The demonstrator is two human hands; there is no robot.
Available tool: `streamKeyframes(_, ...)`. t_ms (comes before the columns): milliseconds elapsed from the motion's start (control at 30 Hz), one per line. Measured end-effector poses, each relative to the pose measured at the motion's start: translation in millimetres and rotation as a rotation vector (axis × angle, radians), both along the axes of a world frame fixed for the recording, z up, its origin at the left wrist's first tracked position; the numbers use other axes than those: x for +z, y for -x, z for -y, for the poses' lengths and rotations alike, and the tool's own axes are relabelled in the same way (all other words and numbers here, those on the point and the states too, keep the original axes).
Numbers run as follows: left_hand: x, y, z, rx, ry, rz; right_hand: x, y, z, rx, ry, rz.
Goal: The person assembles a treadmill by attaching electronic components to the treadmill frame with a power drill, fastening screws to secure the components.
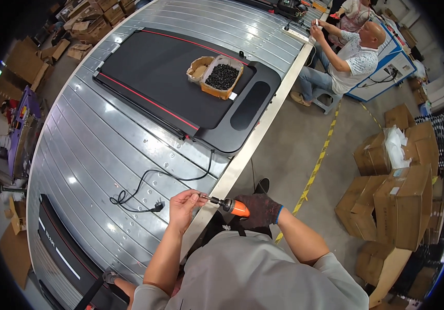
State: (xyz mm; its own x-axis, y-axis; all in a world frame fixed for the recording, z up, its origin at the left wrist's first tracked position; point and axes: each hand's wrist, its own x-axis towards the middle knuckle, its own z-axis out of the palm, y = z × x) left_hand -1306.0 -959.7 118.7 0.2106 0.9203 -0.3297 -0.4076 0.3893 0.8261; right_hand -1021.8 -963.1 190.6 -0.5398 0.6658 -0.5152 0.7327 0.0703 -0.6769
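Gloved right hand (262, 208) gripping orange screwdriver (228, 206) — lying level, tip leftward, left hand (183, 204) fingers pinching its bit.

The scene is lit brightly and evenly from overhead, and pale glare patches are thrown onto the ribbed silver metal worktable (103, 150), strongest at its far end and near left. Only short, soft shadows are cast under the flat black treadmill with red side stripes (165, 77) and beside the brown cardboard cartons (397, 201) at the right. Straight edges are bent strongly by the fisheye lens, the corners are cut off by a black rim, and detail is softened toward that rim.
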Motion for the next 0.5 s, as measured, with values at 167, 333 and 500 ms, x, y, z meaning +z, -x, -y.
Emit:
streamKeyframes(167, -10.3, 96.5, -76.2, 0.059, 0.086, 0.062, -45.0, 121.2, -55.0, -0.132, -0.038, -0.102)
streamKeyframes(333, -53.5, 89.2, -238.1, 0.177, 0.171, -0.115, -150.4, 210.1, -148.3, -0.588, -0.105, -0.374)
streamKeyframes(500, -153.2, 46.9, -392.1, -0.176, 0.221, -0.517, -239.3, 276.4, -255.8, -1.171, 0.238, -0.625)
